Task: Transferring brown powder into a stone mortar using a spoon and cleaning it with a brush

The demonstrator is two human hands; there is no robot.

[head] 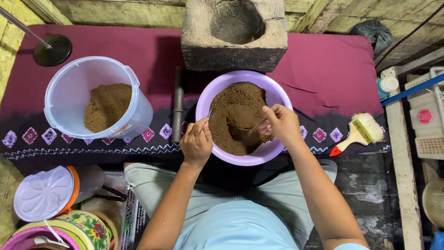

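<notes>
A round lilac plastic basin [273, 150] sits on a maroon cloth with a dark patterned border [323, 69], half full of fine brown powder [233, 115]. The left hand [196, 143] grips the basin's near rim, fingers curled closed over it. The right hand [281, 124] has its fingers pinched shut on a thin metal spoon [247, 128] dipping into the powder. Behind the basin stands a rough grey stone mortar block [233, 34]. To the left, a translucent white plastic bucket [69, 88] holding more brown powder carries a small red-and-white label low on its wall. At right lies a wooden-handled bristle brush with a red tip [358, 132].
</notes>
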